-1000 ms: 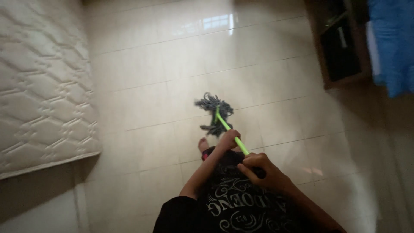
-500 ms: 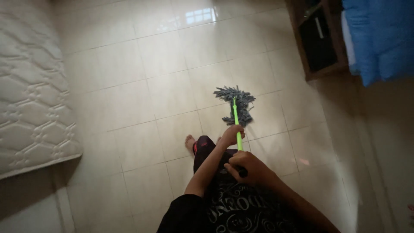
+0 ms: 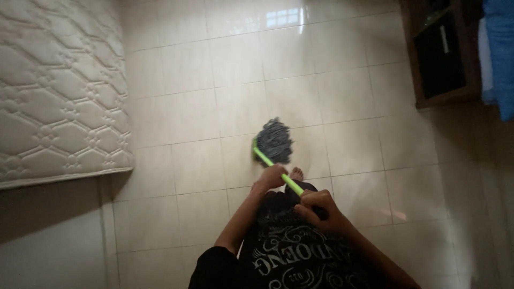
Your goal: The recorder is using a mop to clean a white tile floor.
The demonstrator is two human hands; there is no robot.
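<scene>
Your left hand (image 3: 272,177) and right hand (image 3: 319,209) are both clenched around the thin green mop handle (image 3: 276,170). Its grey string mop head (image 3: 274,141) rests on the glossy beige tiled floor (image 3: 214,107), well apart from the white quilted mattress (image 3: 59,91) at the floor's left edge

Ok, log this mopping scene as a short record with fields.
left hand: gripping the green mop handle, lower down
right hand: gripping the same handle, higher up
mop head: grey strings on the tiled floor
foot: bare, just behind the mop head
mattress: white quilted, at left
cabinet: dark wood, upper right
</scene>
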